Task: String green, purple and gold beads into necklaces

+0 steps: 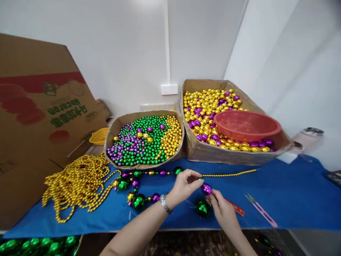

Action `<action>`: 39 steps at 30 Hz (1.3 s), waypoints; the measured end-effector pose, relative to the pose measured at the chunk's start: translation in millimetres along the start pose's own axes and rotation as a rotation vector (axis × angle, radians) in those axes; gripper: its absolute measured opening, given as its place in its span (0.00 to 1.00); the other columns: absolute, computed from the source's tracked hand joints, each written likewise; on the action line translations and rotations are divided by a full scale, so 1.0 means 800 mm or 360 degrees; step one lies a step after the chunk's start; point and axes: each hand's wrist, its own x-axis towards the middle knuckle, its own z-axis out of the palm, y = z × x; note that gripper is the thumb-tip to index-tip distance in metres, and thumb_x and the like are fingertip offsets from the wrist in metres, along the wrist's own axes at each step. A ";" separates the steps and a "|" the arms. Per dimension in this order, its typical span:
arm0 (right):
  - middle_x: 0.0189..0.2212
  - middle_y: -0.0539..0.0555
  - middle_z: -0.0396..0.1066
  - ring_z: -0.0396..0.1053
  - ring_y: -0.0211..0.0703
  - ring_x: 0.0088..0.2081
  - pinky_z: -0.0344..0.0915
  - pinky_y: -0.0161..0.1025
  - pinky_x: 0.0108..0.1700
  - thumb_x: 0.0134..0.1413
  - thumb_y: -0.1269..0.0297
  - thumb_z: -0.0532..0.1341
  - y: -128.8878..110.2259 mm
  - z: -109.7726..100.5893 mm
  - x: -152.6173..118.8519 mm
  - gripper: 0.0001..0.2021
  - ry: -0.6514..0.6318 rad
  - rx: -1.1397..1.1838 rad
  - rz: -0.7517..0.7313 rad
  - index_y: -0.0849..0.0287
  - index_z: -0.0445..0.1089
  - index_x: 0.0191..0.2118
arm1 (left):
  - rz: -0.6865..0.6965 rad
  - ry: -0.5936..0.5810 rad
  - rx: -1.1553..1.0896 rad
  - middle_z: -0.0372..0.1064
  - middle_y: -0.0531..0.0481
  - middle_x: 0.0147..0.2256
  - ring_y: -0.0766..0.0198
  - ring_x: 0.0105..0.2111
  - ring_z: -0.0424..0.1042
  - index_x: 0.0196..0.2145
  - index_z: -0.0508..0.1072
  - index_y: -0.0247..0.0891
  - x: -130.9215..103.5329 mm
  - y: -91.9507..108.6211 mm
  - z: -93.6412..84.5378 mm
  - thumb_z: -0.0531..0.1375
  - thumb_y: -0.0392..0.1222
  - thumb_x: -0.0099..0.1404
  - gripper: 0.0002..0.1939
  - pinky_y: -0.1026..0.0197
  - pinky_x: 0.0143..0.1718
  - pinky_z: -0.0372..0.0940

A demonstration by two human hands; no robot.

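A shiny purple bead (206, 188) sits between my two hands above the blue cloth. My left hand (186, 184), with a silver watch on its wrist, pinches at the bead's upper left, where a small green bead shows by the fingertips. From the lower right, the thumb and fingers of my right hand (221, 208) close on the purple bead. Just below it lies a large green bead (202, 207). A strand of green, gold and purple beads (138, 201) loops over the cloth on the left. Thin string shows near the large green bead.
Behind stand a box of small beads (149, 142) and a larger box (197, 149) of gold and purple beads holding a red basin (247, 124). Gold bead chains (80, 181) pile at left beside a tall carton (39, 124). Pink thread snips (262, 211) lie right.
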 end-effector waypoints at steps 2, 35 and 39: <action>0.30 0.55 0.76 0.76 0.46 0.31 0.71 0.38 0.34 0.59 0.51 0.49 0.012 0.007 0.000 0.16 0.0016 0.0038 0.0041 0.56 0.65 0.39 | 0.0031 -0.0003 0.0063 0.72 0.46 0.31 0.63 0.31 0.69 0.33 0.77 0.34 0.005 -0.014 0.019 0.60 0.48 0.59 0.14 0.63 0.32 0.63; 0.19 0.43 0.61 0.59 0.29 0.19 0.57 0.29 0.21 0.45 0.43 0.62 0.066 -0.168 0.084 0.22 0.1169 0.0673 0.0577 0.60 0.66 0.29 | 0.0082 -0.0729 0.0607 0.69 0.51 0.25 0.68 0.24 0.65 0.28 0.73 0.34 0.050 -0.053 0.023 0.51 0.48 0.65 0.18 0.68 0.27 0.58; 0.24 0.45 0.65 0.62 0.29 0.21 0.62 0.29 0.23 0.57 0.57 0.59 0.096 -0.179 0.075 0.12 0.1255 0.0666 0.0828 0.63 0.67 0.33 | 0.0157 -0.0823 0.0634 0.69 0.51 0.27 0.67 0.26 0.66 0.29 0.73 0.35 0.052 -0.045 0.017 0.51 0.48 0.65 0.17 0.68 0.29 0.58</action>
